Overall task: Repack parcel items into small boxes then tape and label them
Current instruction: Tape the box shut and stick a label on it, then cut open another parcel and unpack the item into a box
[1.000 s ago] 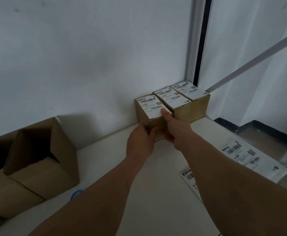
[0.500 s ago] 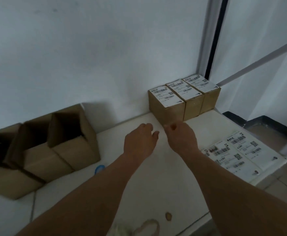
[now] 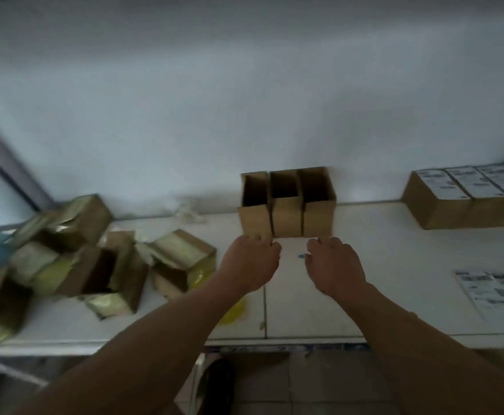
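Observation:
Three open, unlabelled small cardboard boxes [image 3: 286, 215] stand side by side against the wall at the middle of the white table [image 3: 394, 265]. My left hand [image 3: 249, 260] hovers just in front of the leftmost one, fingers loosely curled, holding nothing. My right hand [image 3: 333, 262] is level with it, just in front of the rightmost box, also empty. Three labelled, closed boxes [image 3: 460, 202] sit in a row at the far right by the wall. The view is blurred.
Several opened parcel boxes with yellowish packets [image 3: 95, 259] lie heaped on the left of the table. A sheet of printed labels [image 3: 496, 292] lies at the right front. A yellow object [image 3: 232, 313] shows under my left forearm. A small blue spot [image 3: 300, 256] lies between my hands.
My view has swung left from the labelled boxes to the three open boxes. Both hands left the labelled box and moved left with it, empty, to the front of the open boxes.

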